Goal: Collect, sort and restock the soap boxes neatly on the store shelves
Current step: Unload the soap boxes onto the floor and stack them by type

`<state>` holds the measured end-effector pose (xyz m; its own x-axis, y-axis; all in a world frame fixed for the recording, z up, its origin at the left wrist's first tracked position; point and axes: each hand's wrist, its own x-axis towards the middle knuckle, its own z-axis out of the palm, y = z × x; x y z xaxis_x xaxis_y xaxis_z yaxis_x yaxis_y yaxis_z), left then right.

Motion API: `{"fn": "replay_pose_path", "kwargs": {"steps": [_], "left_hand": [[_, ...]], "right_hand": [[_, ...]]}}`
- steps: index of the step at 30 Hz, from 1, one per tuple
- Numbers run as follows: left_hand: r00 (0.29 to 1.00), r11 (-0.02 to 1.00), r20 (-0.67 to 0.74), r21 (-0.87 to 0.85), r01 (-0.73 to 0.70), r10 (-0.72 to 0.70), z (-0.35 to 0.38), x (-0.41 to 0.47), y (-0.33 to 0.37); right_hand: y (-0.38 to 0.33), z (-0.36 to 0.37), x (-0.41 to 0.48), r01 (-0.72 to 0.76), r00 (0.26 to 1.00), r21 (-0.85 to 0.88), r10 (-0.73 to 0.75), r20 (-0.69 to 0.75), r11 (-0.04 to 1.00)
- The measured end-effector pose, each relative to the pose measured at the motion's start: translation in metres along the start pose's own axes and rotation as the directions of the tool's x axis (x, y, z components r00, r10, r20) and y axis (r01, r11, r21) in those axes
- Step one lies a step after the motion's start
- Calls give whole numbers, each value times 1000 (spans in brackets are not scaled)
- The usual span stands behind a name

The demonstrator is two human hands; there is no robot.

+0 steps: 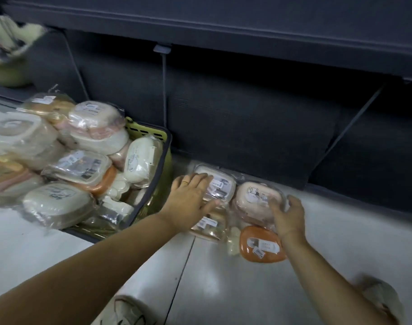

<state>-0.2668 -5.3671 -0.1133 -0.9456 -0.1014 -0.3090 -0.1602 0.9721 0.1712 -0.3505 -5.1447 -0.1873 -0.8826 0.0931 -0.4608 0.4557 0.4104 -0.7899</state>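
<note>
Several plastic-wrapped soap boxes lie on the pale floor in front of the dark bottom shelf [247,127]. My left hand [190,195] lies flat with straight fingers on a cream box [220,186] stacked on another wrapped box [208,227]. My right hand [288,214] grips the near right edge of a pink box with a cartoon print [253,198]. An orange box [261,246] rests on the floor just below that hand. A green basket [151,133] on the left is heaped with more wrapped boxes.
The dark shelf board [223,22] overhangs the space above, with metal brackets running down to the back panel. A second basket [8,64] sits at the upper left, blurred. My shoes [130,308] show at the bottom edge.
</note>
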Motion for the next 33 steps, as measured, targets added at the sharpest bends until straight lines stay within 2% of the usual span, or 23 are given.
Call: {"fn": "replay_pose_path", "kwargs": {"steps": [2,3,6,8,9,12,14,15,18,20,21,23,25,26,31,33], "left_hand": [[997,998,-56,1,-59,59,-30,-24,-17],[995,998,-77,-2,-70,69,-43,-37,-30],[985,999,-171,-32,12,-18,-68,-75,-86],[948,978,-242,-53,199,-206,-71,-100,-134],[906,945,-272,-67,319,-325,-72,-111,-155],[693,749,-288,-189,635,-660,-68,-138,-199],[569,594,-173,-274,756,-804,-61,-146,-221],[551,549,-90,-313,775,-830,-59,-148,-227],[573,499,11,-477,723,-819,-49,-148,-243],[578,483,47,-498,720,-814,-44,-147,-249],[576,463,83,-507,727,-813,-43,-146,-250],[573,349,186,-632,692,-798,-42,-145,-252],[575,189,284,-757,626,-768,-43,-143,-254],[576,140,313,-781,609,-755,-45,-143,-253],[569,68,304,-839,539,-764,-57,-139,-248],[535,38,325,-828,559,-780,-66,-136,-242]], "right_hand": [[-11,14,-41,144,990,18,-143,-13,989],[-23,25,-63,219,975,58,-221,36,974],[-68,68,-107,457,849,163,-483,213,874],[-102,107,-120,510,760,205,-550,346,835],[-119,128,-124,510,720,222,-553,419,831],[-162,194,-130,539,641,153,-521,563,828],[-189,232,-127,566,643,56,-483,594,823],[-201,248,-124,555,657,15,-450,604,831],[-231,293,-111,383,770,-43,-293,566,923],[-245,317,-103,219,846,-57,-160,509,974],[-251,325,-100,155,861,-62,-104,499,986],[-257,334,-93,74,867,-49,-40,497,996],[-258,337,-90,52,874,-26,-33,485,998],[-256,338,-89,41,875,-5,-34,484,999],[-244,326,-90,5,838,99,-58,542,995],[-242,306,-95,-9,839,144,-71,540,990]]}}
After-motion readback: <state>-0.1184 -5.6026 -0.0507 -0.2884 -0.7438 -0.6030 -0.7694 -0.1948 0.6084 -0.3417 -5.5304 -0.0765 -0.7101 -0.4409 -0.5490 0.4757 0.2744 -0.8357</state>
